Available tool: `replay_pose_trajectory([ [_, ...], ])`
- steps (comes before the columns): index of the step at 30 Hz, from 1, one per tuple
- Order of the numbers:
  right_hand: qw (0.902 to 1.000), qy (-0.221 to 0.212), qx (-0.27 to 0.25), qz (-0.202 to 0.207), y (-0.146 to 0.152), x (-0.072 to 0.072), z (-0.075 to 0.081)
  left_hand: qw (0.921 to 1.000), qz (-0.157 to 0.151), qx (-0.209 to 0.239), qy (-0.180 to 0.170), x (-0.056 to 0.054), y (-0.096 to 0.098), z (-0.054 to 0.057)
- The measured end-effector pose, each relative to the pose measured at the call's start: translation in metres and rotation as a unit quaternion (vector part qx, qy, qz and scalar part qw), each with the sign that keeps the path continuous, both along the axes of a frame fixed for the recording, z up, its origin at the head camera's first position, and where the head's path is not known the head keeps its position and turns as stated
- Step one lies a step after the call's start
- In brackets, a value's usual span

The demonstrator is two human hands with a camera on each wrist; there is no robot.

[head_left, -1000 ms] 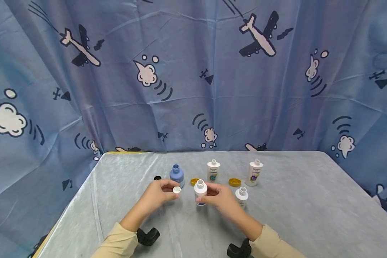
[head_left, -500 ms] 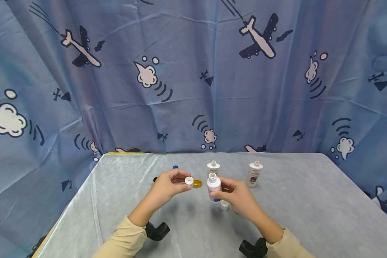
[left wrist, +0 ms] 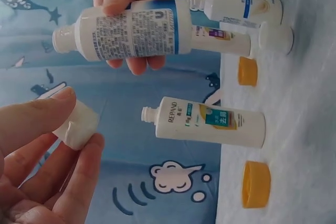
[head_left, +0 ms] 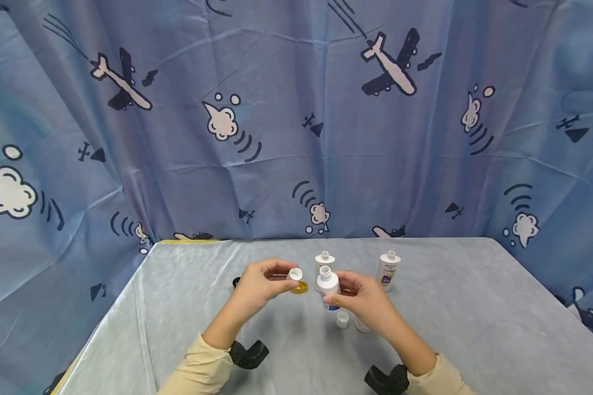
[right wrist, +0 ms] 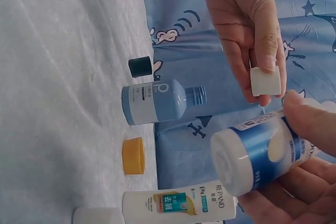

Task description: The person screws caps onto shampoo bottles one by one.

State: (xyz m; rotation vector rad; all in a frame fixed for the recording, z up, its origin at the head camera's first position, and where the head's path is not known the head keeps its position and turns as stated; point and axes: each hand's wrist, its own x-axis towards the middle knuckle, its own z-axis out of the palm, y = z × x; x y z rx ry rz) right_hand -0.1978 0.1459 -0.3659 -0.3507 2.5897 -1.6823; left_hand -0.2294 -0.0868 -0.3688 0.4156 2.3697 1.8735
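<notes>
My left hand pinches a white screw cap between thumb and fingers, its hollow side showing in the head view. Just to the right, my right hand grips a white bottle with a blue band, thumb on one side and fingers on the other. The bottle's threaded neck is bare. Both things are held up above the table, cap and neck a small gap apart. In the right wrist view the bottle's base faces the camera and it leans.
Behind the hands stand two uncapped white Repand-style bottles, yellow caps near them. A white Dove bottle and another white cap are close under the right hand. Left sit a blue bottle and a black cap.
Both hands have moved right and slightly up in the head view, still holding the cap and the bottle. The left hand now covers the blue bottle; a white cap on the table has come into view.
</notes>
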Motion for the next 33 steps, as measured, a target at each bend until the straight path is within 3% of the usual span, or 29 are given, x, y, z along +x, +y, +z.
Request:
replay_pose_trajectory([
  [6,0.9993,0.023,0.005,0.03,-0.0036,-0.0001,-0.0012,1.0,-0.003,0.001,-0.002,0.0012,-0.0009,-0.0029],
  [22,0.9998,0.006,0.013,0.015,-0.003,-0.0031,-0.0049,0.9999,0.004,0.016,0.002,0.0058,-0.0021,0.0059],
  [33,0.9983,0.023,-0.019,0.049,-0.003,-0.0021,-0.0049,0.9992,-0.008,0.038,-0.006,0.0023,-0.0011,0.0035],
])
